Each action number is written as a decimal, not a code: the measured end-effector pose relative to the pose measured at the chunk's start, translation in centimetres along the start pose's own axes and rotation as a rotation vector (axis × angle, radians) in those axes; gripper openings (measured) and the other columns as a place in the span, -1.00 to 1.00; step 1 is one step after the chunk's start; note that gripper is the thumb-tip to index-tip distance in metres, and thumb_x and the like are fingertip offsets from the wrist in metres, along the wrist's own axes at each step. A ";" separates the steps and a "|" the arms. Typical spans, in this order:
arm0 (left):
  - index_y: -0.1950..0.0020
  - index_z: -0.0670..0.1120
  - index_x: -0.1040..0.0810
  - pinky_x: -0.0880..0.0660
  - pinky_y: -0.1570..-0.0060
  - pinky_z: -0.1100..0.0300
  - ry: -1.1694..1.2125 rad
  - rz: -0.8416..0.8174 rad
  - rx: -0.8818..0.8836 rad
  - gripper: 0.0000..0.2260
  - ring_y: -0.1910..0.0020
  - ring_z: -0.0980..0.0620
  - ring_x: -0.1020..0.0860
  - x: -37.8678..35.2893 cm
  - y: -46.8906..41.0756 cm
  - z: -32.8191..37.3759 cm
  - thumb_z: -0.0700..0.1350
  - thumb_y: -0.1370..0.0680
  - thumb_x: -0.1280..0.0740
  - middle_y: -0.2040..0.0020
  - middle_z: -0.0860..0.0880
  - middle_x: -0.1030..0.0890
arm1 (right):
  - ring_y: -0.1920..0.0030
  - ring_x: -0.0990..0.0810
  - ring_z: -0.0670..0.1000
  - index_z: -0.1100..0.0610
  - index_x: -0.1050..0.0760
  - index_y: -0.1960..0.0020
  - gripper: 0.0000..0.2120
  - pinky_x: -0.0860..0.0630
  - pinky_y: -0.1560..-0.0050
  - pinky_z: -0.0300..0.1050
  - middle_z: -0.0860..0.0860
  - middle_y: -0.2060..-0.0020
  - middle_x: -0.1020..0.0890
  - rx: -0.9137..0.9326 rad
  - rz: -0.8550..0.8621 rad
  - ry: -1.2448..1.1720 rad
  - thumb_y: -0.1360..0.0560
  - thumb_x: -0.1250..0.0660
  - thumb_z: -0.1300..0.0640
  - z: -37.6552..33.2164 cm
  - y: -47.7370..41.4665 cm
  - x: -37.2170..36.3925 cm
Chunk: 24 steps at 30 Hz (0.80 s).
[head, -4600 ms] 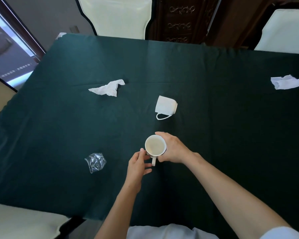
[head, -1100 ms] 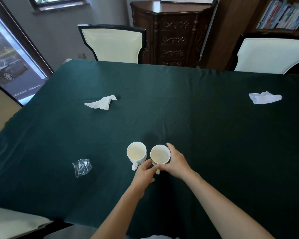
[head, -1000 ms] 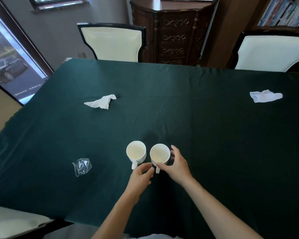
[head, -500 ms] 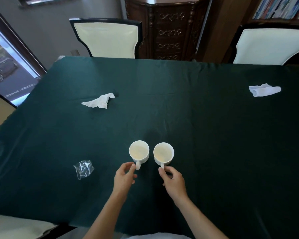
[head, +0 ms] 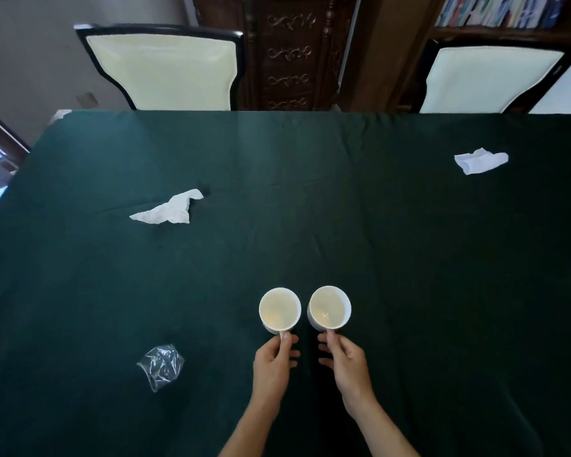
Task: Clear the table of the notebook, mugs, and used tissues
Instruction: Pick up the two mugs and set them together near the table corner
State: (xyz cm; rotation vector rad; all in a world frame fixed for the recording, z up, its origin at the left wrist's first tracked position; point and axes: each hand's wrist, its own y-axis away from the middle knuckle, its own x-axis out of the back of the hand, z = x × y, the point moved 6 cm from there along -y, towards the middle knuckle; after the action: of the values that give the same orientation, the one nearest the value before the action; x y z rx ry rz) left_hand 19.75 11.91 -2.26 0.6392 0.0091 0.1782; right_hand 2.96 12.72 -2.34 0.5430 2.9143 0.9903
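1. While both our forearms reach in from the near edge, our left hand [head: 272, 361] is curled around the handle of the left white ceramic mug [head: 280, 310], thumb on top, with the mug directly ahead of the knuckles.
2. Our right hand [head: 345, 359] pinches the handle of the right white ceramic mug [head: 329, 307] the same way; that mug also sits just beyond the fingers.
3. We see the two mugs upright and side by side, nearly touching, open mouths up, on the dark green tablecloth [head: 409, 258].
4. Left of our left hand, well apart, lies a crumpled clear plastic wrapper [head: 160, 366].
5. Farther out to the left lies a crumpled white tissue [head: 168, 210]; a second white tissue [head: 480, 160] lies far to the right near the table's back edge.
6. Beyond the table stand two cream-backed chairs with dark frames [head: 164, 70], and a carved dark wooden cabinet [head: 289, 57] between them.
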 end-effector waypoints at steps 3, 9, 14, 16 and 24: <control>0.06 -0.08 -0.75 -0.69 0.04 0.07 -0.026 -0.001 -0.038 -0.73 0.10 -0.06 -0.75 0.4 -0.6 0.4 -0.04 -0.70 -0.31 0.13 -0.03 -0.79 | -0.04 -0.72 0.08 0.22 -0.70 0.07 -0.73 -0.65 0.00 -0.04 0.07 0.11 -0.76 -0.010 0.026 -0.049 -0.67 -0.31 0.11 0.0 -0.1 -0.3; 0.25 -0.16 -0.69 -0.68 0.19 0.04 -0.041 -0.027 -0.088 -0.62 0.29 -0.10 -0.71 1.5 -1.1 3.3 -0.05 -0.69 -0.31 0.23 -0.12 -0.75 | 0.20 -0.66 0.01 0.20 -0.62 0.24 -0.63 -0.63 0.10 -0.06 0.07 0.25 -0.68 0.020 0.092 -0.082 -0.65 -0.34 0.01 -2.4 0.5 -1.0; 0.26 -0.19 -0.70 -0.64 0.22 0.08 -0.079 -0.042 -0.096 -0.60 0.34 -0.01 -0.67 2.7 0.4 4.7 -0.02 -0.69 -0.31 0.29 -0.06 -0.73 | 0.24 -0.58 0.03 0.19 -0.58 0.32 -0.61 -0.55 0.18 -0.04 0.04 0.31 -0.63 0.059 0.152 -0.055 -0.64 -0.34 0.03 -4.1 2.4 -0.4; 0.26 -0.19 -0.70 -0.62 0.24 0.10 -0.080 -0.033 -0.116 -0.60 0.35 -0.01 -0.66 3.3 1.7 5.2 -0.01 -0.68 -0.31 0.30 -0.08 -0.73 | 0.24 -0.58 0.03 0.18 -0.58 0.33 -0.60 -0.56 0.17 -0.03 0.03 0.32 -0.63 0.075 0.151 -0.065 -0.63 -0.35 0.03 -4.6 3.8 -0.1; 0.36 -0.13 -0.64 -0.51 0.28 0.15 -0.059 0.001 -0.262 -0.54 0.39 0.03 -0.60 5.2 9.5 6.7 0.01 -0.69 -0.29 0.25 -0.17 -0.71 | 0.28 -0.56 0.00 0.19 -0.57 0.34 -0.59 -0.54 0.22 -0.07 0.02 0.33 -0.62 0.161 0.172 -0.111 -0.63 -0.33 0.02 -5.9 12.0 0.8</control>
State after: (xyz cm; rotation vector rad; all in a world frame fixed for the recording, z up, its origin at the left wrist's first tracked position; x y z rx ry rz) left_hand 23.77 16.25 9.00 0.3831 -0.0707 0.1582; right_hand 5.33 18.42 9.58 0.8391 2.9014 0.7158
